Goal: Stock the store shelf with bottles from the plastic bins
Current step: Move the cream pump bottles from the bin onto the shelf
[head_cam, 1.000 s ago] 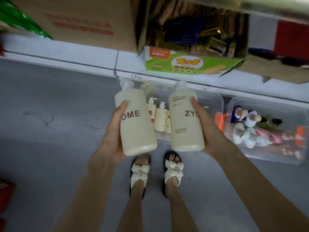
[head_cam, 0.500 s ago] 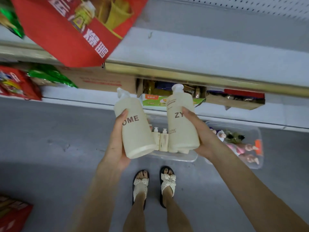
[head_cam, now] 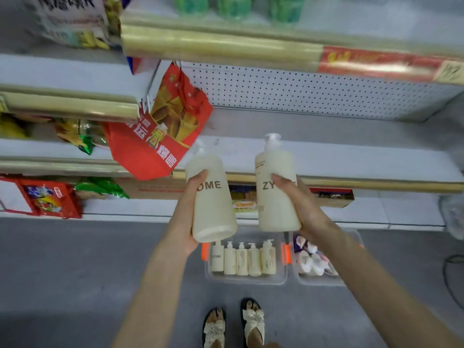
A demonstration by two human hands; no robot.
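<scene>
Cream plastic pump bottles: the left hand grips one, the right hand another, before the white metal shelf. I count five waiting in the clear plastic bin.

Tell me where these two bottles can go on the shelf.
The white shelf is bare from the red bag rightward, below the pegboard; the left bottle and right bottle should fit there. Left of the bag, snack packs crowd it.
</scene>
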